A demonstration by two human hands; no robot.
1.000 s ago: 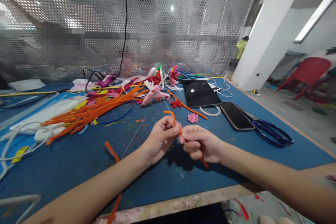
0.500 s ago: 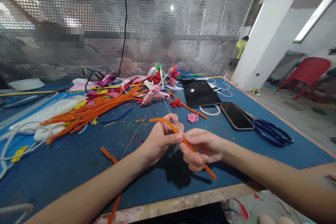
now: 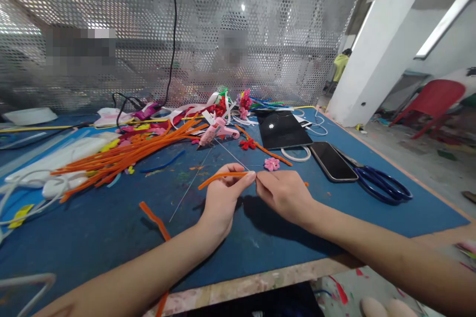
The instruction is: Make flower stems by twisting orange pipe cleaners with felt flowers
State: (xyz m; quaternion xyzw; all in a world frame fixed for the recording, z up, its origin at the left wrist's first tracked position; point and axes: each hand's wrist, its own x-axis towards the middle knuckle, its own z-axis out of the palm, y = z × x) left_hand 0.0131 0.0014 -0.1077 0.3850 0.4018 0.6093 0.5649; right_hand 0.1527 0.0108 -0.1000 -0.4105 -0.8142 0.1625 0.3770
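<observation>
An orange pipe cleaner [image 3: 217, 177] is pinched between the fingertips of my left hand [image 3: 225, 200], one end sticking out to the left. My right hand [image 3: 286, 193] meets it at the middle, closed on the same pipe cleaner, and a bit of orange tip shows past its far side. Both hands are just above the blue table mat [image 3: 223, 267]. A second orange pipe cleaner [image 3: 156, 220] lies partly under my left forearm. Beyond my hands are a pink pipe-cleaner flower [image 3: 271, 164] and a red one [image 3: 247, 144].
A bundle of orange pipe cleaners [image 3: 122, 151] lies on the left near a white power strip [image 3: 63, 158]. A pink glue gun [image 3: 215, 131] rests at the back. To the right are a black tablet [image 3: 282, 130], a phone [image 3: 333, 161] and blue-handled scissors [image 3: 385, 184].
My right hand has rolled over, back of the hand now upward. The pipe cleaner's left end has swung down and left, and its right end is mostly hidden.
</observation>
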